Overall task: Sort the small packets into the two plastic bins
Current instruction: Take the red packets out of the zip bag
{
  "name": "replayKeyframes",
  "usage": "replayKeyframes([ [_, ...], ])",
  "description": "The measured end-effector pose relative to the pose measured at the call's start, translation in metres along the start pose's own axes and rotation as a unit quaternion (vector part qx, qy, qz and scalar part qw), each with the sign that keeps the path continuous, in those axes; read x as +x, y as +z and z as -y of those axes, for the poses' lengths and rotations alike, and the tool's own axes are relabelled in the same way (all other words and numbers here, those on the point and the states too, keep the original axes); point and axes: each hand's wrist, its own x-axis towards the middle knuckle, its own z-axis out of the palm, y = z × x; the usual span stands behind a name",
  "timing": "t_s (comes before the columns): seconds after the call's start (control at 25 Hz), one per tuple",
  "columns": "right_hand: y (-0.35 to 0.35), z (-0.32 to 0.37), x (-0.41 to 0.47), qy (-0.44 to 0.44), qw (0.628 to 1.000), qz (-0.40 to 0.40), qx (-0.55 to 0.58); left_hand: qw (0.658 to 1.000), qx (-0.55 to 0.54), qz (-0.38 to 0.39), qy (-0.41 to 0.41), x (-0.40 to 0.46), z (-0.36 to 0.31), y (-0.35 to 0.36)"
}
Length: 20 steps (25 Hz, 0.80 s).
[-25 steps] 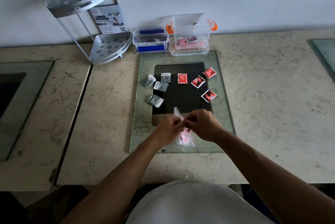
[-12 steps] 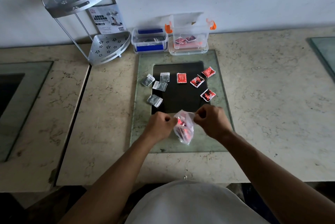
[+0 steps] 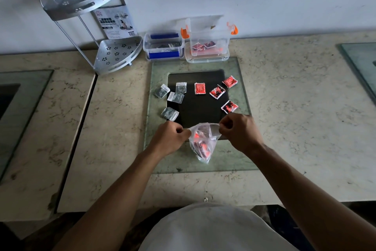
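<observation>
A clear plastic bag [image 3: 203, 145] with red packets inside hangs between my hands above the glass panel [image 3: 240, 157]. My left hand [image 3: 169, 138] pinches its left rim and my right hand [image 3: 241, 132] pinches its right rim, and the mouth is held apart. Several grey packets [image 3: 175, 97] lie left on the dark square. Several red packets [image 3: 217, 92] lie right. At the wall stand a blue-latched bin [image 3: 163, 48] holding grey packets and an orange-latched bin [image 3: 209, 44] holding red packets.
A silver two-tier corner rack [image 3: 91, 25] stands at the back left beside the blue-latched bin. The marble counter [image 3: 305, 118] stretches to both sides, with glass panels at the far left [image 3: 18, 108] and far right [image 3: 362, 63] edges.
My hands have moved apart and pulled the bag's mouth wide. The bag was a pinched strip a second ago and now hangs spread, showing red packets inside.
</observation>
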Motion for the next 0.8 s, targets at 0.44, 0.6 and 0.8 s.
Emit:
replayKeyframes([
  [0.44, -0.004, 0.007, 0.009, -0.031, 0.999, -0.031, 0.015, 0.996, -0.092, 0.010, 0.014, 0.002, -0.012, -0.001],
  [0.6, -0.003, 0.007, 0.007, -0.011, 0.998, -0.023, 0.050, 0.989, -0.150, 0.001, 0.000, 0.001, -0.007, 0.004],
  [0.8, 0.000, 0.003, 0.010, 0.040, 0.998, -0.019, 0.053, 0.978, -0.202, -0.013, -0.039, 0.004, 0.011, 0.012],
])
